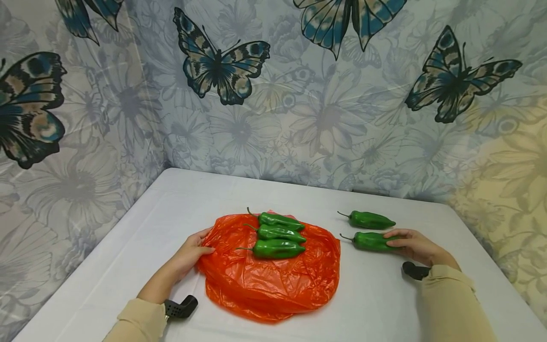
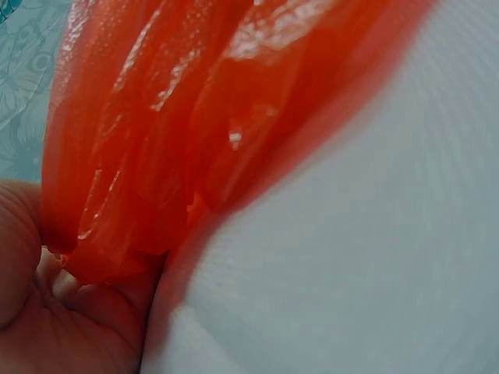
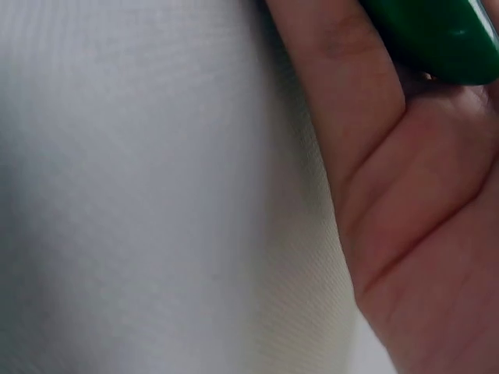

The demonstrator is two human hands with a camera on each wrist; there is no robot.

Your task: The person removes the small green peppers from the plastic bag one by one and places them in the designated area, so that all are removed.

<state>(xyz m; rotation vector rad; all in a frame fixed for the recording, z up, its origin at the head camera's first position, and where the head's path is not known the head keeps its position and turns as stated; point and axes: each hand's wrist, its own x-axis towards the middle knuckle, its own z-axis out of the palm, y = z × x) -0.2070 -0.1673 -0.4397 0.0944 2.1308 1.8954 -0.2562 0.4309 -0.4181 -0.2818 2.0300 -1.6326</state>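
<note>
An orange-red plastic bag lies spread on the table, and three green peppers lie in a stack of rows on it: a far one, a middle one and a near one. My left hand pinches the bag's left edge; in the left wrist view the plastic bunches between thumb and fingers. Right of the bag, my right hand grips the tip end of another green pepper, whose stem points left. Its glossy tip shows in the right wrist view.
One more green pepper lies just beyond the gripped one. A white cloth covers the table. Butterfly-patterned fabric hangs behind and along the sides. Each wrist wears a black camera mount, such as the left one.
</note>
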